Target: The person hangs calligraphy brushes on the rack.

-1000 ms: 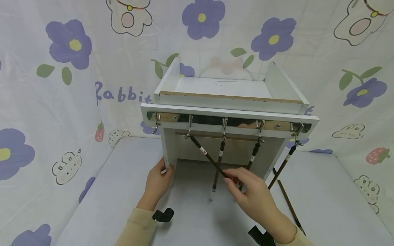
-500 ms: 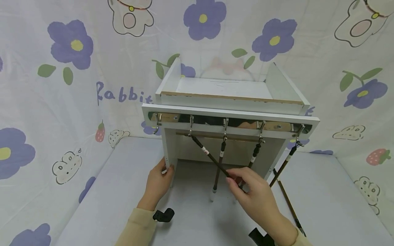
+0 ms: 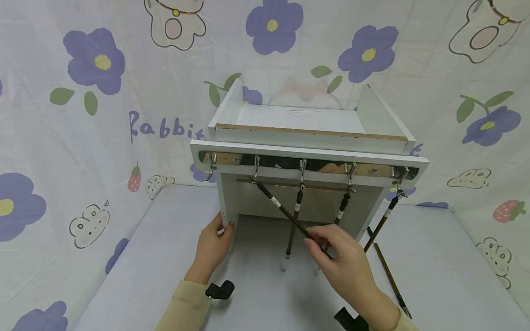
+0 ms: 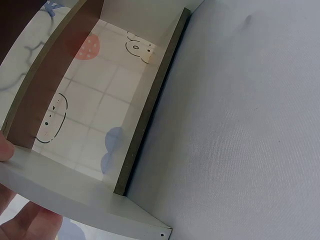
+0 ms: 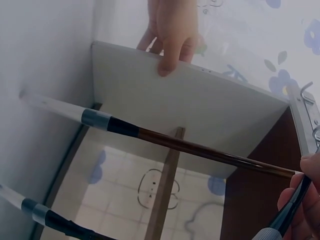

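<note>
A white shelf rack (image 3: pixel 310 148) stands on the table with a row of metal hooks along its front. My left hand (image 3: pixel 211 248) grips the rack's left side panel (image 3: pixel 227 202), thumb inside and fingers outside. My right hand (image 3: pixel 345 266) pinches a dark calligraphy brush (image 3: pixel 285 212), held slanting with its upper end at the second hook (image 3: pixel 256 166) from the left. In the right wrist view, that brush's dark lower part (image 5: pixel 291 207) lies between the right fingers. Other brushes hang from the hooks to the right, including a middle brush (image 3: pixel 295 220) and a far-right brush (image 3: pixel 381 223).
The leftmost hook (image 3: pixel 210 166) bears nothing. Another calligraphy brush (image 3: pixel 389 271) lies on the white table (image 3: pixel 451 271) right of the rack. A patterned cloth (image 3: pixel 165 82) hangs behind. An open tray-like shelf (image 3: pixel 302 117) forms the rack's top.
My right hand has shifted slightly right, and more of the brush's lower end shows beneath the fingers. The brush's upper end has moved slightly at the second hook. My left hand stays put.
</note>
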